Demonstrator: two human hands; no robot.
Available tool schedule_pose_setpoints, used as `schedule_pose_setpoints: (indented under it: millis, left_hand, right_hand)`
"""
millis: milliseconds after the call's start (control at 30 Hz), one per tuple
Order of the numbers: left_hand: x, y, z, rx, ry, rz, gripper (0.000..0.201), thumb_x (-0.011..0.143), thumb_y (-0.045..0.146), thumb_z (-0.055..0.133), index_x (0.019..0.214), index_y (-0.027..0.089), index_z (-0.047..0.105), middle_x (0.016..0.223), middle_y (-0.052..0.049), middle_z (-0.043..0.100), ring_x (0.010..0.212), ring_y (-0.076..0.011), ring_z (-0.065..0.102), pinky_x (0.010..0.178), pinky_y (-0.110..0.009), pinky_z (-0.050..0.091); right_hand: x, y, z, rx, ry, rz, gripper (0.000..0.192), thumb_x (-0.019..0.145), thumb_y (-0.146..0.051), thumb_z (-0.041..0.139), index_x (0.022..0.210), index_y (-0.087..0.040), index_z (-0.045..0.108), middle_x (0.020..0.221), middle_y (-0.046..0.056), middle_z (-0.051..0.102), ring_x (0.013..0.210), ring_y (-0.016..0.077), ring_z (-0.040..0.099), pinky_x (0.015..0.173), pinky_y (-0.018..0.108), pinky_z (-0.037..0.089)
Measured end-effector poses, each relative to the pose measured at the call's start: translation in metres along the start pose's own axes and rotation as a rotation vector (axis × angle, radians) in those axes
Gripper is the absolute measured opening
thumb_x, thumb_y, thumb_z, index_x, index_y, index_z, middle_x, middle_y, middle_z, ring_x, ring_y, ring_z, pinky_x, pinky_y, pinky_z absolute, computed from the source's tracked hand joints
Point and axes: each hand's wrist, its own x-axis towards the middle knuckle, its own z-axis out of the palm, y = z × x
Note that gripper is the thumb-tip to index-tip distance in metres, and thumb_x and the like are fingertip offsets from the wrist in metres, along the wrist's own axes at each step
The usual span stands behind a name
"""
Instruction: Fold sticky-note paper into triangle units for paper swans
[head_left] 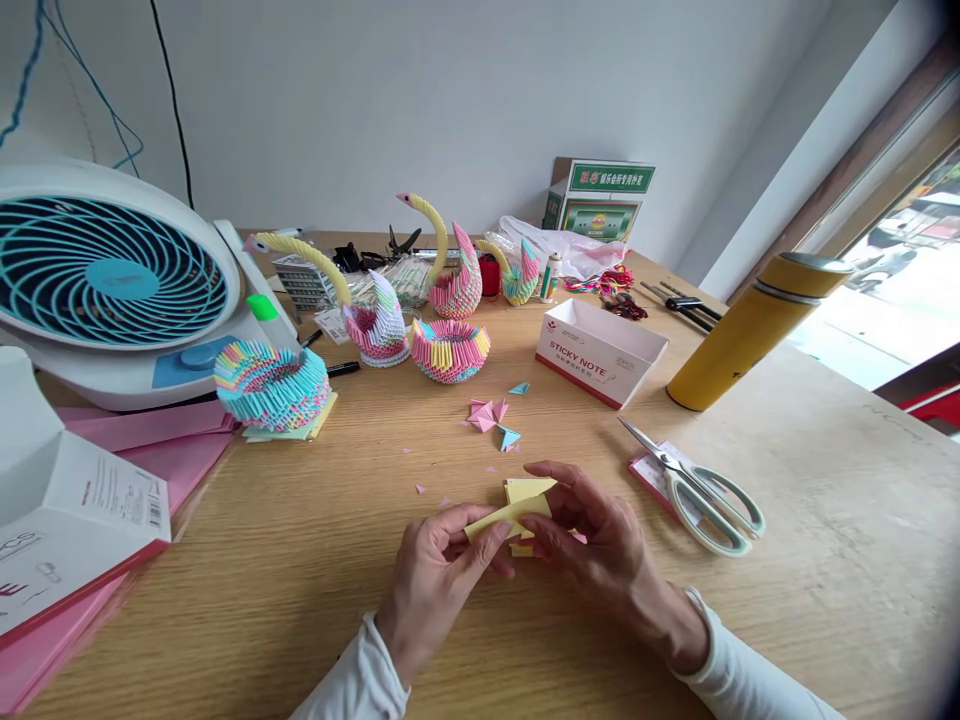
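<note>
Left hand (442, 565) and right hand (592, 540) both pinching one folded yellow paper strip (510, 515), held just above the bench (300, 580), between the two hands. Under the strip, probably more yellow sheets (525, 490), partly hidden by the fingers. Just right of the right hand, scissors (701, 485) lying flat. Beyond the hands, small pink and blue folded pieces (491, 415); farther beyond, a sticky note box (600, 350) and paper swans (450, 275)
</note>
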Motion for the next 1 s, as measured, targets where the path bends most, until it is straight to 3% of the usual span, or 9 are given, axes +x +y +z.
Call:
schedule_pose_setpoints:
  millis: [133,333,567,767,1000]
  left_hand:
    - [0.000,-0.001,-0.001,0.086,-0.010,0.054,0.025,0.085,0.036,0.061,0.097,0.018,0.074,0.063,-0.001,0.072,0.054,-0.0142,0.068,0.059,-0.021,0.053]
    - [0.000,0.000,0.000,0.160,0.004,0.086,0.028,0.086,0.040,0.058,0.095,0.017,0.073,0.052,0.001,0.069,0.052,-0.0158,0.068,0.041,-0.017,0.038]
    - [0.002,-0.003,0.000,0.056,0.044,0.154,0.035,0.083,0.047,0.059,0.089,0.014,0.069,0.077,-0.005,0.075,0.051,-0.0168,0.069,0.038,-0.018,0.031]
    - [-0.002,0.003,0.003,0.037,0.076,0.237,0.039,0.084,0.050,0.056,0.086,0.013,0.068,0.074,-0.004,0.074,0.049,-0.0163,0.067,0.039,-0.019,0.031]
    - [-0.004,0.002,0.003,0.078,0.116,0.340,0.034,0.086,0.047,0.056,0.091,0.016,0.070,0.079,-0.003,0.075,0.048,-0.0151,0.066,0.050,-0.022,0.045]
  right_hand:
    - [0.002,-0.001,0.002,0.078,0.024,0.017,0.034,0.088,-0.027,0.061,0.121,-0.026,0.053,0.065,-0.007,0.042,0.053,0.0080,0.047,0.053,0.020,0.054]
    - [0.006,-0.002,0.005,0.095,0.055,-0.012,0.034,0.086,-0.031,0.064,0.118,-0.024,0.054,0.065,-0.007,0.045,0.053,0.0093,0.049,0.052,0.023,0.054]
    - [0.015,-0.021,0.012,0.308,0.025,0.083,0.042,0.077,-0.043,0.072,0.107,-0.018,0.058,0.066,-0.004,0.056,0.053,0.0107,0.057,0.049,0.022,0.051]
    - [0.019,-0.029,0.017,0.309,-0.018,0.035,0.041,0.072,-0.053,0.073,0.073,-0.012,0.065,0.059,-0.001,0.058,0.051,0.0096,0.052,0.048,0.020,0.045]
    - [0.024,-0.028,0.021,0.289,0.031,0.012,0.047,0.064,-0.059,0.076,0.064,-0.013,0.063,0.053,-0.002,0.058,0.045,0.0091,0.050,0.046,0.021,0.043]
